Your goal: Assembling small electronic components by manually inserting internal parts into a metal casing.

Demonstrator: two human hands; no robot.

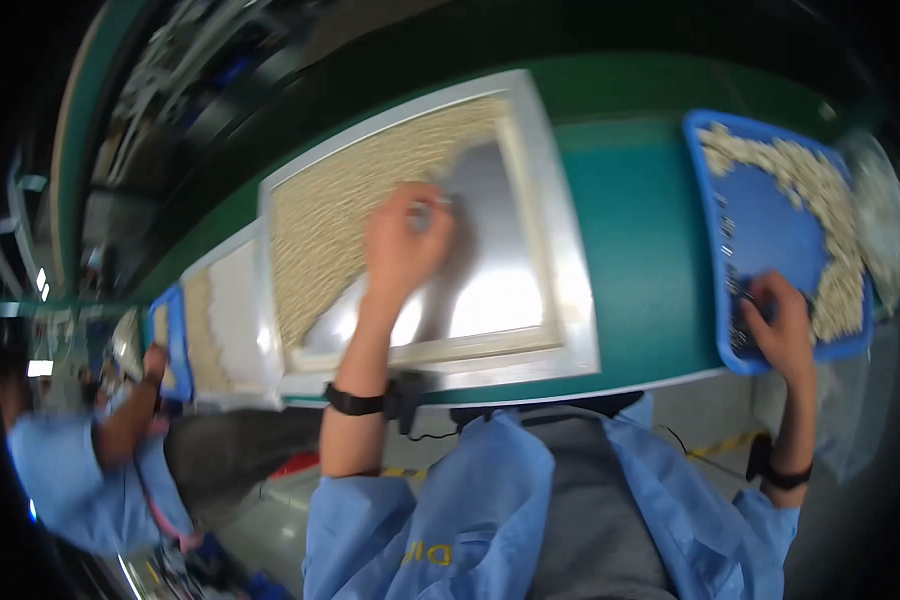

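My left hand (402, 245) hangs over a silver metal-framed panel (560, 240). Its thumb and forefinger are pinched together, and whatever small thing they hold is blurred. Cream-coloured small pieces (340, 210) stand in dense rows over the panel's far and left part; the shiny bare plate (490, 260) shows at the right and front. My right hand (785, 325) reaches into a blue plastic tray (710, 230), thumb and fingers closed together at some small dark parts (740, 320) along its left side. Loose cream pieces (830, 220) lie along the tray's far and right sides.
All this rests on a green worktop (635, 240). A clear plastic bag (882, 195) lies beyond the blue tray's right edge. On the left, a co-worker in a blue sleeve (60, 460) reaches toward another blue tray (175, 340), beside a second framed panel (240, 320).
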